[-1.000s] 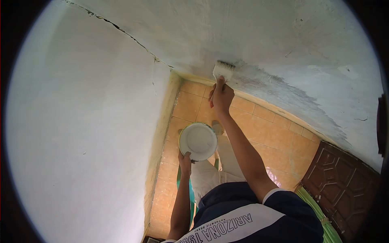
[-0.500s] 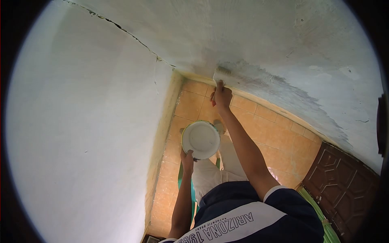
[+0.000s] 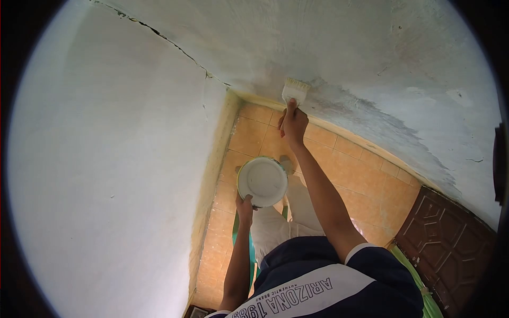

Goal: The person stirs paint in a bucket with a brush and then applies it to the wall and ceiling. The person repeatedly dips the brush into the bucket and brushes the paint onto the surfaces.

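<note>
My right hand is closed round the handle of a wide paintbrush. The pale bristles are at the lower part of the wall, beside a darker, damp-looking grey patch. A bit of red shows below the fist. My left hand grips the near rim of a round paint bucket with white paint inside, thumb over the edge. The bucket is above my legs, its rim smeared with yellow and green.
A second white wall stands at left, with a jagged crack along the corner. Orange floor tiles lie below. A dark brown panelled door and green cloth are at lower right. Something green shows beside my legs.
My right hand and the paintbrush have shifted slightly to the right, and the brush's angle has changed so more of its face shows. The left hand and bucket have hardly moved.
</note>
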`<state>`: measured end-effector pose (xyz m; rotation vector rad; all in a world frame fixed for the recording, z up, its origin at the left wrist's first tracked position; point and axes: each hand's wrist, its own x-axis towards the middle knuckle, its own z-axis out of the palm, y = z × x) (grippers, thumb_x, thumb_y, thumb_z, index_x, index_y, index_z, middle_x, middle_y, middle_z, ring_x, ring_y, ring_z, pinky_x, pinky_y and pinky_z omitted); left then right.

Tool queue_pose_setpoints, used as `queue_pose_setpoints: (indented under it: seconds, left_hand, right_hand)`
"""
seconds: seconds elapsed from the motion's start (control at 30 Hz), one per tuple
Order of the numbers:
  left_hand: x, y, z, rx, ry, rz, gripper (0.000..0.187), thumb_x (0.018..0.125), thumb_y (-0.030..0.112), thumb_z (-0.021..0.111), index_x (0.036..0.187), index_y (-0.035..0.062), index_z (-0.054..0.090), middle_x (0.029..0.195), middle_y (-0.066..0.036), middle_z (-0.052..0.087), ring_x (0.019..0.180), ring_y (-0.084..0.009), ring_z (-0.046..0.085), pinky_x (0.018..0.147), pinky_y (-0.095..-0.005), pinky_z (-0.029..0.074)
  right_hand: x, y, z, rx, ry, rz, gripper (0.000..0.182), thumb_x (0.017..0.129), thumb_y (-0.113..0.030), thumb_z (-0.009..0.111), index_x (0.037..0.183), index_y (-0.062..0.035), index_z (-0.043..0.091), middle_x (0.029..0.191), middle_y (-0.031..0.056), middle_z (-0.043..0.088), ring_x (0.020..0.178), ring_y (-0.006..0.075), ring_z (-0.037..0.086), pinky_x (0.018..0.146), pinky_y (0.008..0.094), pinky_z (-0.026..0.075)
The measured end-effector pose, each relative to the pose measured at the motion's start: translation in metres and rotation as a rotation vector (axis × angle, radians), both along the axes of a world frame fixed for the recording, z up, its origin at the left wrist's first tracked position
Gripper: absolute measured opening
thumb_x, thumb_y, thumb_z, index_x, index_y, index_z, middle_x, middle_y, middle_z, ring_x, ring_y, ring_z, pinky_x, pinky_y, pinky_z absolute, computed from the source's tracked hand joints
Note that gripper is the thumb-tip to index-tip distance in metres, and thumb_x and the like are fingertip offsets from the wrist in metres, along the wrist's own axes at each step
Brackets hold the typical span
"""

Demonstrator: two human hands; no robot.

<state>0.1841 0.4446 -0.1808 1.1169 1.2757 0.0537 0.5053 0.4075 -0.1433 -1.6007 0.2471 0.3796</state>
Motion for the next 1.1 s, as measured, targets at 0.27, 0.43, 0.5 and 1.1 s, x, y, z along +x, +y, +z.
queue_pose_setpoints:
  seconds: [0.27,0.43,0.5,1.1]
  left_hand:
    - [0.005,-0.001,0.004,-0.001,-0.027,0.008,0.042,0.084,0.011,0.056,0.125,0.0025,0.055,0.094,-0.01,0.065,0.064,-0.0165,0.062,0.044,-0.0268,0.047]
    - [0.003,-0.001,-0.001,-0.008,0.002,-0.005,0.043,0.086,0.01,0.054,0.128,0.0013,0.055,0.097,-0.011,0.065,0.066,-0.0163,0.063,0.045,-0.0267,0.048]
    - [0.0,0.0,-0.002,-0.007,0.013,-0.002,0.043,0.087,0.009,0.052,0.129,0.0008,0.055,0.099,-0.012,0.066,0.068,-0.0161,0.064,0.045,-0.0269,0.05]
    - [-0.013,0.005,-0.018,-0.038,0.018,0.034,0.064,0.084,0.007,0.051,0.147,0.0041,0.046,0.11,-0.014,0.066,0.072,-0.0177,0.066,0.047,-0.0277,0.053]
  right_hand:
    - [-0.003,0.011,-0.023,0.002,0.177,-0.039,0.058,0.105,-0.046,0.048,0.072,0.0007,0.058,0.052,0.0119,0.06,0.04,0.0201,0.06,0.038,0.0321,0.05]
    - [-0.013,0.016,0.05,0.097,0.024,-0.082,0.059,0.105,-0.052,0.046,0.077,-0.0015,0.057,0.053,0.0089,0.057,0.039,0.0182,0.055,0.036,0.0312,0.042]
    - [-0.024,0.014,0.052,0.104,-0.033,-0.073,0.06,0.105,-0.053,0.045,0.076,-0.0016,0.056,0.052,0.0089,0.057,0.038,0.0183,0.054,0.035,0.0305,0.041]
    - [-0.018,0.019,0.035,0.041,-0.064,-0.01,0.057,0.105,-0.053,0.047,0.077,-0.0031,0.055,0.053,0.0085,0.056,0.041,0.0185,0.055,0.042,0.0302,0.045]
